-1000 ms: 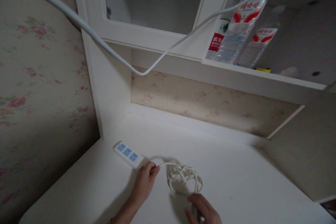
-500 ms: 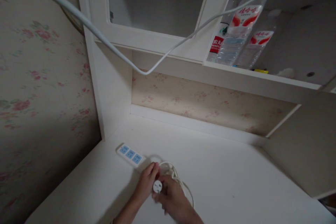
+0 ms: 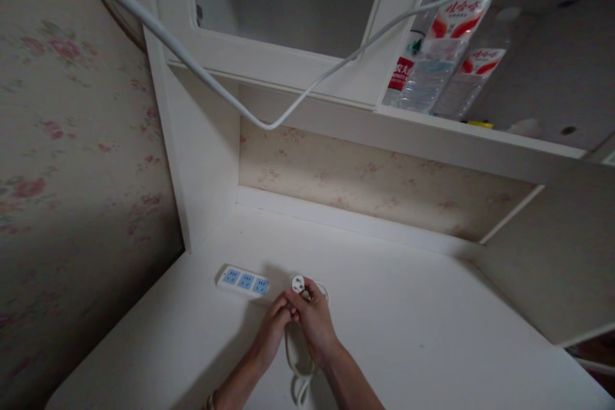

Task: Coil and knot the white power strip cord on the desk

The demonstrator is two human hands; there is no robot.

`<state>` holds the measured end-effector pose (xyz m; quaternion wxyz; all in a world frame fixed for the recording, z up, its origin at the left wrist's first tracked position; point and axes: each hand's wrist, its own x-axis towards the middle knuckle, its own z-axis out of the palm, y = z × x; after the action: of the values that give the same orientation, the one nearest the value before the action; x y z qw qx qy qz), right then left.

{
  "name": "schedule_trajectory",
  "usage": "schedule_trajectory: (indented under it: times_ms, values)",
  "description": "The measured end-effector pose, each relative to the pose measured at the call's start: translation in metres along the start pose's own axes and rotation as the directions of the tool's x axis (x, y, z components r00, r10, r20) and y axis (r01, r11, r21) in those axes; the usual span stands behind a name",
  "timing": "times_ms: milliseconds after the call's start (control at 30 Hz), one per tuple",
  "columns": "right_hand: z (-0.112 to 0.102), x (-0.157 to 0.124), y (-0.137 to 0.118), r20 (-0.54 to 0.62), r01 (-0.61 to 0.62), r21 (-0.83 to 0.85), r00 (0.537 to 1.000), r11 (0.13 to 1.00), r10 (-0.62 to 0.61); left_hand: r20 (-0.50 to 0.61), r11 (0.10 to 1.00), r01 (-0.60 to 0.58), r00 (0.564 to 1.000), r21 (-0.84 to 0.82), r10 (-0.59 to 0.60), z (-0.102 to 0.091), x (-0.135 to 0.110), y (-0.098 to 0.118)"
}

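A white power strip (image 3: pixel 244 281) with blue socket faces lies on the white desktop, left of my hands. Its round plug (image 3: pixel 298 284) points up toward me from my right hand (image 3: pixel 314 320), whose closed fingers grip it just below the prongs. My left hand (image 3: pixel 272 328) is closed right beside it, fingertips touching the right hand and pinched around the cord. A bundle of off-white cord (image 3: pixel 298 368) hangs in loops below the hands, and another loop shows behind the right fingers. The exact grip of the left fingertips is partly hidden.
A pale cable (image 3: pixel 211 91) sags across the upper view, in front of the white cabinet (image 3: pixel 288 70). Plastic bottles (image 3: pixel 435 61) stand on the open shelf at upper right. Flowered wallpaper (image 3: pixel 72 160) covers the wall at left; the desktop (image 3: pixel 394 307) spreads around the hands.
My right hand has raised the plug up and slightly right, turning its prongs upward. The cord bundle now dangles below the hands instead of behind them. The power strip has turned slightly.
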<state>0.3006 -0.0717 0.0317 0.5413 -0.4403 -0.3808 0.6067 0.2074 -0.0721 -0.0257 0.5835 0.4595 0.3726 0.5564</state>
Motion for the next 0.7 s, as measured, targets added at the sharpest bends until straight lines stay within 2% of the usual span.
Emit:
schedule_trajectory:
  times_ms: [67, 133, 267, 367, 467, 533, 600, 633, 700]
  values:
    - [-0.002, 0.000, -0.002, 0.033, -0.016, -0.011, 0.999, 1.000, 0.017, -0.013, 1.000, -0.001, 1.000, 0.027, 0.001, -0.001, 0.000, -0.003]
    - [-0.007, -0.002, -0.007, 0.126, -0.048, -0.028, 0.991, 0.998, 0.051, -0.030, 0.994, -0.017, 0.999, 0.107, 0.021, -0.002, -0.001, -0.003]
    - [-0.016, -0.007, -0.021, 0.324, -0.058, -0.087, 0.942, 0.995, 0.083, -0.014, 0.970, -0.046, 0.999, 0.239, 0.051, -0.001, -0.003, -0.004]
    - [-0.021, -0.008, -0.024, 0.356, -0.072, -0.125, 0.927, 0.990, 0.113, -0.065, 0.954, -0.046, 0.996, 0.297, 0.068, -0.001, -0.004, -0.009]
    - [-0.029, -0.004, -0.023, 0.325, -0.079, -0.197, 0.935, 0.977, 0.141, -0.146, 0.948, -0.031, 0.986, 0.318, 0.082, -0.001, -0.004, -0.014]
    - [-0.036, 0.000, -0.022, 0.233, 0.006, -0.318, 0.970, 0.948, 0.072, -0.169, 0.943, -0.025, 0.982, 0.330, 0.085, -0.001, -0.003, -0.014]
    - [-0.044, 0.004, -0.022, 0.113, 0.149, -0.499, 0.988, 0.854, -0.106, -0.184, 0.935, -0.020, 0.979, 0.354, 0.090, -0.002, -0.002, -0.013]
    - [-0.049, 0.007, -0.022, 0.077, 0.220, -0.590, 0.973, 0.777, -0.217, -0.190, 0.932, -0.021, 0.977, 0.362, 0.096, -0.002, -0.002, -0.012]
    - [-0.056, 0.011, -0.022, 0.086, 0.325, -0.729, 0.917, 0.602, -0.390, -0.202, 0.937, -0.030, 0.974, 0.349, 0.106, -0.002, -0.001, -0.012]
